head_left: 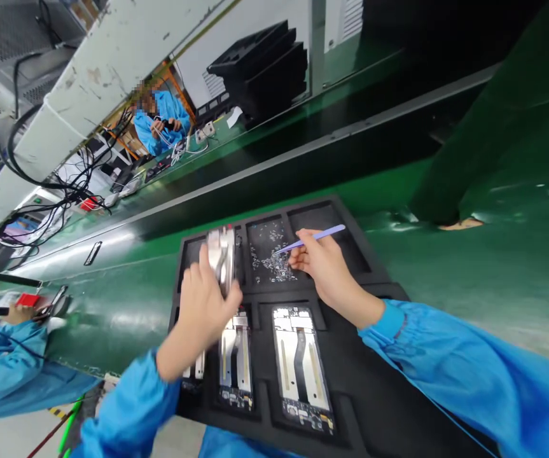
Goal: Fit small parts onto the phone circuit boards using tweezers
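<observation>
My left hand [202, 305] grips an opened phone body [223, 251], silvery inside, above the upper left compartment of a black tray [376, 267]. My right hand [324, 267] pinches purple tweezers [322, 234]. Their tips point left, at a heap of tiny metallic parts [278, 266] in the upper middle compartment; whether they grip a part is too small to tell. In the lower compartments lie an opened phone [300, 362] with a dark ribbon cable, a second opened phone [236, 366] and a third phone [194, 372], mostly hidden behind my left hand and forearm.
A green bench [121, 318] spreads around the tray, with a small dark device [93, 253] on it. Black stacked trays [259, 79] stand beyond a raised ledge. One co-worker [162, 124] sits across; another person's sleeve [7, 343] is at left. Cables [64, 191] hang upper left.
</observation>
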{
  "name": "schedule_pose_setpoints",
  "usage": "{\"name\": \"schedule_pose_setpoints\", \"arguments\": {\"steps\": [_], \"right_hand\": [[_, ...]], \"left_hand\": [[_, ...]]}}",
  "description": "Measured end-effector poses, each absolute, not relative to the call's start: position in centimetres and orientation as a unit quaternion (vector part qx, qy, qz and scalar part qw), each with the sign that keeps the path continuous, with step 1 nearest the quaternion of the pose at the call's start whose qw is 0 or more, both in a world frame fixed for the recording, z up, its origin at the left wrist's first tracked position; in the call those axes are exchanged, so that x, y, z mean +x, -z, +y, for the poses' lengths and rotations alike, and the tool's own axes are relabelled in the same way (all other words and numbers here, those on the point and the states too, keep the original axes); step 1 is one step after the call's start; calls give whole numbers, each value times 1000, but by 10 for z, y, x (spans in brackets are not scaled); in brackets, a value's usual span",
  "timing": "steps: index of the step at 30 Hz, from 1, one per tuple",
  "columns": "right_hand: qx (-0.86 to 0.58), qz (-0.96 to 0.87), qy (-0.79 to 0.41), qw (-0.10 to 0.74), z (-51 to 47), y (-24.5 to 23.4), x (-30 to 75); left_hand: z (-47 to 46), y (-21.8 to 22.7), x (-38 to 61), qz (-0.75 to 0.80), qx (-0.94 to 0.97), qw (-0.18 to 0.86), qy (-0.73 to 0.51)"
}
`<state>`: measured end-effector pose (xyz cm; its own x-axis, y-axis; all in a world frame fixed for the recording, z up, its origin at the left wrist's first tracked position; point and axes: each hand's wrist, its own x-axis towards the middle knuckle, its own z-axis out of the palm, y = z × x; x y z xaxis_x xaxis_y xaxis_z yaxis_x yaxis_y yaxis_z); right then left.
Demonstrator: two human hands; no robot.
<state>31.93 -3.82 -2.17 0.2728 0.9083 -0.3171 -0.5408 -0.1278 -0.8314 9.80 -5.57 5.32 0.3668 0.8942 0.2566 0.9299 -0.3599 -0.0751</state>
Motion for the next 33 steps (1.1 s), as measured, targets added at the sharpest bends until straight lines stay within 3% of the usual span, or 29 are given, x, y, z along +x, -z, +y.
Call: {"name": "schedule_pose_setpoints", "arguments": {"steps": [3,6,12,18,23,27,33], "right_hand": [[-489,-182,-564,640,-36,25,322],[-501,-195,-557,633,-33,28,324],[-527,-315,-560,556,-22,30,343],[-566,-529,-509,374,-24,36,362],[-648,-509,-445,350,-30,35,358],[-675,-518,-424,311,-26,33,357],[-696,-529,-386,295,-23,30,356]], "left_hand": [[50,-63,144,-579,-808,94,50],[140,-46,196,-629,-775,65,12],[209,10,236,-679,-733,-13,-51],[194,2,225,-633,-770,-67,-39],[109,-24,138,-466,-881,-81,5],[51,-11,64,-269,-956,-98,69],[49,15,44,-235,-962,-90,102]]}}
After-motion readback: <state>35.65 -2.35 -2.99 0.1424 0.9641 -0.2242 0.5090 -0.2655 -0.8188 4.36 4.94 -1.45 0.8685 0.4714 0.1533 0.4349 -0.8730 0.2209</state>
